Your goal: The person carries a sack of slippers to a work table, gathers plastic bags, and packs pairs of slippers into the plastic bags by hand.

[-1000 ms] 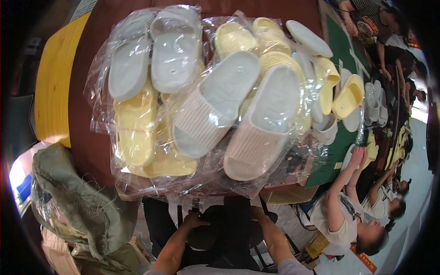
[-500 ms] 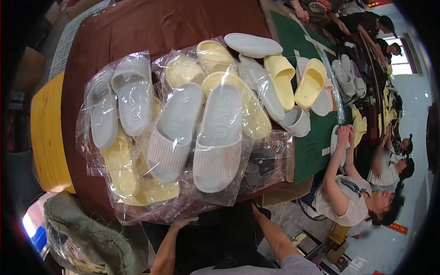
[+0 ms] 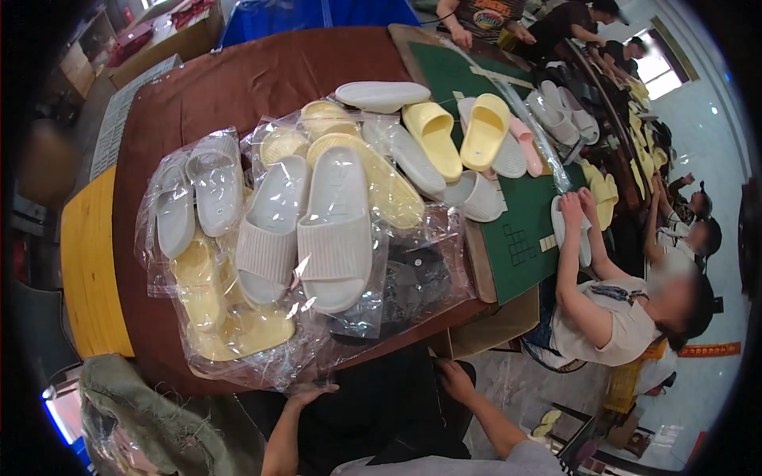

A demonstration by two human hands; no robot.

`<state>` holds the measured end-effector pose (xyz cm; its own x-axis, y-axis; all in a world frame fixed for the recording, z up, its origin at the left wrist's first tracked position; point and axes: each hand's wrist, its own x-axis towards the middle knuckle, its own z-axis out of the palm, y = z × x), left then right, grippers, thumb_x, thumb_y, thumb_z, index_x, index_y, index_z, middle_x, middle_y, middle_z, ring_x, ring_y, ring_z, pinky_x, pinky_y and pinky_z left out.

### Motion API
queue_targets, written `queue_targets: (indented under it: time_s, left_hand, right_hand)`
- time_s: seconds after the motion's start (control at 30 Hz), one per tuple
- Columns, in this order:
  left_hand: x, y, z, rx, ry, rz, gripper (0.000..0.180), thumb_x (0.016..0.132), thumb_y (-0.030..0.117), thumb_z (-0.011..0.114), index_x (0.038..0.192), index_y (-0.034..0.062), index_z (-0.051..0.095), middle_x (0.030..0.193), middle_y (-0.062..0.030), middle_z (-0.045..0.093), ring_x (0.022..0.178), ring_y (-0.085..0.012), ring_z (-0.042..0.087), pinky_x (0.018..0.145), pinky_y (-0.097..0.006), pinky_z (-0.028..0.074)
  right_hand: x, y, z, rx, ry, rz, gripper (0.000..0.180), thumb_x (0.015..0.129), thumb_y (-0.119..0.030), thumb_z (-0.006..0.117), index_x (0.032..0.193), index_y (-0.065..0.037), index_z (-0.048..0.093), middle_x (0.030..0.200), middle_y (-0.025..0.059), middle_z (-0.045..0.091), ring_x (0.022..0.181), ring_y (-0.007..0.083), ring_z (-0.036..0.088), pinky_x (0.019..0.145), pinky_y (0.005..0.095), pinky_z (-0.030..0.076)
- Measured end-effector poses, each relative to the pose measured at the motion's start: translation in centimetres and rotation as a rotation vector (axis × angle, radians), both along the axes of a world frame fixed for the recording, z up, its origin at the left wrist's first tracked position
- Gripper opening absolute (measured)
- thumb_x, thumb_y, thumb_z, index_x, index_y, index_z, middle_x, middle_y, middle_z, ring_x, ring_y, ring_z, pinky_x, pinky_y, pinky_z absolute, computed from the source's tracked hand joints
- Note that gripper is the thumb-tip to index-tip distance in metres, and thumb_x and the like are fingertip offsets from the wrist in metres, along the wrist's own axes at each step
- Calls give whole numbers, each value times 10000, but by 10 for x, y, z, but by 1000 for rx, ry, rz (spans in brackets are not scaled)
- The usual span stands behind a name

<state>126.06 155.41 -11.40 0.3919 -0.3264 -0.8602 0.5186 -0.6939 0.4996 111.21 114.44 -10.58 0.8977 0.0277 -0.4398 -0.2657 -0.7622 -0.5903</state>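
The left hand [image 3: 313, 393] sits at the tabletop's [image 3: 143, 333] near edge, fingers partly extended; the right hand [image 3: 455, 381] bends beside something dark. Whether either grips anything, I cannot tell. Beyond them, bagged yellow slippers [image 3: 194, 289] and a bagged grey pair [image 3: 335, 246] lie on the tabletop. Farther right, a co-worker's hands [image 3: 571, 208] touch a white slipper [image 3: 585, 247].

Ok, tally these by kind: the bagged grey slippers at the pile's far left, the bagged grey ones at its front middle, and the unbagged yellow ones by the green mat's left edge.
Far-left grey slippers: 2
Front-middle grey slippers: 2
Unbagged yellow slippers: 2
Total: 6
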Motion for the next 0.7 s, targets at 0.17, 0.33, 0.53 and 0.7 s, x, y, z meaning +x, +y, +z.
queue_targets:
  time_s: [0.17, 0.33, 0.53, 0.7]
  left_hand:
    - [-13, 11, -18, -77, 75, 81, 1011, 631, 600, 792, 1383, 11, 460, 1442, -172, 430, 1332, -275, 400, 1106, -357, 308]
    - [-23, 14, -43, -2, 38, -10, 1191, 566, 598, 826, 1433, -51, 330, 1477, -210, 372, 1374, -286, 357, 1131, -349, 282]
    - [-30, -7, -51, 33, -372, -358, 1158, 711, 435, 762, 1512, 13, 40, 1530, -254, 243, 1441, -355, 202, 1172, -376, 210]
    - [-58, -5, -57, -92, -502, -74, 1202, 734, 472, 750, 1510, 14, -46, 1546, -276, 163, 1438, -364, 206, 1161, -382, 229]
  right_hand:
    - [-78, -17, -12, -407, -204, -291, 612, 805, -208, 694, 1334, -17, 451, 1208, 247, 560, 1130, 407, 539, 980, 443, 439]
    - [-122, -22, -32, 115, 225, -1020, 975, 748, -619, 705, 1347, 86, 397, 1322, 295, 497, 1228, 386, 501, 1026, 438, 402]
    - [-139, -43, -31, 99, 396, -887, 1135, 717, -760, 619, 1409, 87, 316, 1400, 274, 433, 1295, 376, 446, 1056, 426, 387]
    - [-144, -38, -29, 229, 400, -770, 1060, 738, -739, 617, 1437, 13, 353, 1433, 229, 424, 1315, 362, 432, 1082, 419, 357]
